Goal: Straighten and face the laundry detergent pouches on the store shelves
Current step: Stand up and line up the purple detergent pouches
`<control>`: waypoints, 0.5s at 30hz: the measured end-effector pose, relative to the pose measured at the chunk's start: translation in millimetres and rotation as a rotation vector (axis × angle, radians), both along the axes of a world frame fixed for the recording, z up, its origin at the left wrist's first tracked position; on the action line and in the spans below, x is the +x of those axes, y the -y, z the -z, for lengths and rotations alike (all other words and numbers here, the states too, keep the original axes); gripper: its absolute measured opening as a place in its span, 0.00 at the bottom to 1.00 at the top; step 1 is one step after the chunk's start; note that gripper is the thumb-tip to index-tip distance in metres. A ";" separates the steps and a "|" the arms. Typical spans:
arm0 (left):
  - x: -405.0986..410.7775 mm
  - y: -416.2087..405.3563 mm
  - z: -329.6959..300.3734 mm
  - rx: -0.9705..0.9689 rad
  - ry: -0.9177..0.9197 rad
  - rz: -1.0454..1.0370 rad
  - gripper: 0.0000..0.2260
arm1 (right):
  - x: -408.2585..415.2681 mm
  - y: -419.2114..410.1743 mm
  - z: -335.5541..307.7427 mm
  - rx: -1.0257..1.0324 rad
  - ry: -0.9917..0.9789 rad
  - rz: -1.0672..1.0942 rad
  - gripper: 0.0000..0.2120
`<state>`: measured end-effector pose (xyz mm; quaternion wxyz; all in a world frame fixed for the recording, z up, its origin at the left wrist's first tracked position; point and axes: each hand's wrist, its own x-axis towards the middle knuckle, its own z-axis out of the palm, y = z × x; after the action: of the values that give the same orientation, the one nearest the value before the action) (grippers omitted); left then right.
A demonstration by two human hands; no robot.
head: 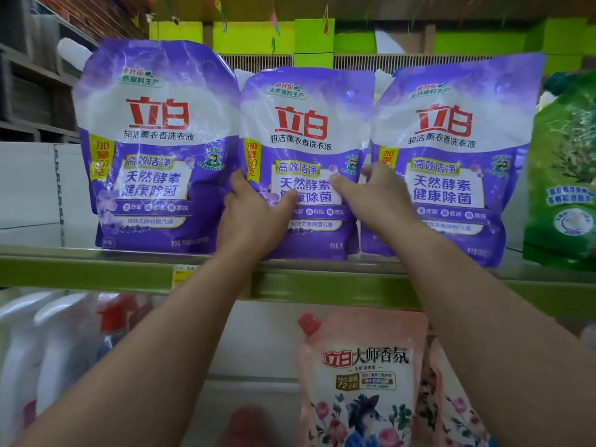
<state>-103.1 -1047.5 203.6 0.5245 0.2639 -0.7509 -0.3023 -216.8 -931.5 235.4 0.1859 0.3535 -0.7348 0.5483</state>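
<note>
middle pouch [303, 130], glossy crinkled purple plastic, stands at 12 o'clock; my left hand [248, 214] and right hand [377, 195] clamp its sides.

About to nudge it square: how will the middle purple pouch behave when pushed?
The middle purple pouch is probably soft: its film is creased and glossy, so it may dent and slip. It looks full, likely heavy. Both hands, left and right, grip its edges, which should prevent tipping.

three purple pouches [158, 140], one pink pouch [361, 382]
</note>
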 end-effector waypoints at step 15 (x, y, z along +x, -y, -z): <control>-2.6 4.4 -2.2 0.040 0.002 0.039 0.35 | -46.7 -82.2 18.2 -0.328 -0.116 0.488 0.46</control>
<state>-105.7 -1051.9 205.8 0.5123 0.2600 -0.7504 -0.3269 -263.5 -849.3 217.2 0.4084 0.1623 -0.6878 0.5777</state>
